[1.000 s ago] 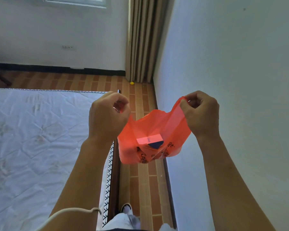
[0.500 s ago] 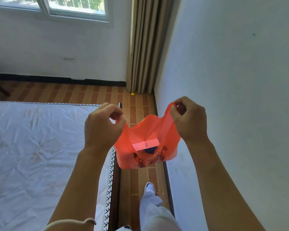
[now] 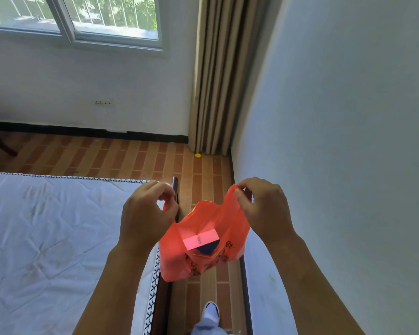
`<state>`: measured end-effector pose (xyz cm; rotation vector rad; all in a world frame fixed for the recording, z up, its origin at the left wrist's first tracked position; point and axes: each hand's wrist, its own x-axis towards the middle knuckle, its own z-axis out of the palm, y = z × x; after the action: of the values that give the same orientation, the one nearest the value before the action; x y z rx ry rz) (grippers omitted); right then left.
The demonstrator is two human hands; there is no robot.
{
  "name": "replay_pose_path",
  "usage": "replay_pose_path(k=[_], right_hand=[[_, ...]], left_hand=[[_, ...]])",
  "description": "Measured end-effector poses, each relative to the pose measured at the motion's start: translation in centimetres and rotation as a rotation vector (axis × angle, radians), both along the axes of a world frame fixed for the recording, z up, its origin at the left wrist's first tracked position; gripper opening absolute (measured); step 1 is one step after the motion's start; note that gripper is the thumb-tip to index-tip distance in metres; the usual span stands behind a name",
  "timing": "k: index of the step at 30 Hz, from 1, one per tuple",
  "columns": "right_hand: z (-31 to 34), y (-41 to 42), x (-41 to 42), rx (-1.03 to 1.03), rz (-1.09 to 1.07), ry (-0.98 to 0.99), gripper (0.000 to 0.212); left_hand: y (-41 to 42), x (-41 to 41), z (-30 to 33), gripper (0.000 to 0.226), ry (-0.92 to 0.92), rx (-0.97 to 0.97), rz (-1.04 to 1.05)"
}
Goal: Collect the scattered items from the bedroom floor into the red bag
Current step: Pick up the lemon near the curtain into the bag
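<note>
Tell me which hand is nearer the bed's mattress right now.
Left. The left hand pinches the red bag handle right over the mattress corner; the right hand grips the other handle across the floor strip, beside the wall.

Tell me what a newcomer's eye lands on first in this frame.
The red bag held open at centre, the left hand and right hand each pinching a handle, with a pale box inside. Next, the small yellow item on the floor at the foot of the curtain, ahead.

White mattress [image 3: 46, 238], beige curtain [image 3: 215, 76], window [image 3: 82, 15].
</note>
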<state>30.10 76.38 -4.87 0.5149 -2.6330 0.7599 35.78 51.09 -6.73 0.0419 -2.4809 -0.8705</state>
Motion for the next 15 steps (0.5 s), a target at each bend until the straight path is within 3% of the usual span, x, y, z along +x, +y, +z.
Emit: replay_pose_path(k=[15], right_hand=[[0.4,-1.6,-18.2,-0.116,0.030,-0.011,0.008]], left_hand=[[-0.5,-16.6,0.6,0.017,0.035,0.040,-0.025]])
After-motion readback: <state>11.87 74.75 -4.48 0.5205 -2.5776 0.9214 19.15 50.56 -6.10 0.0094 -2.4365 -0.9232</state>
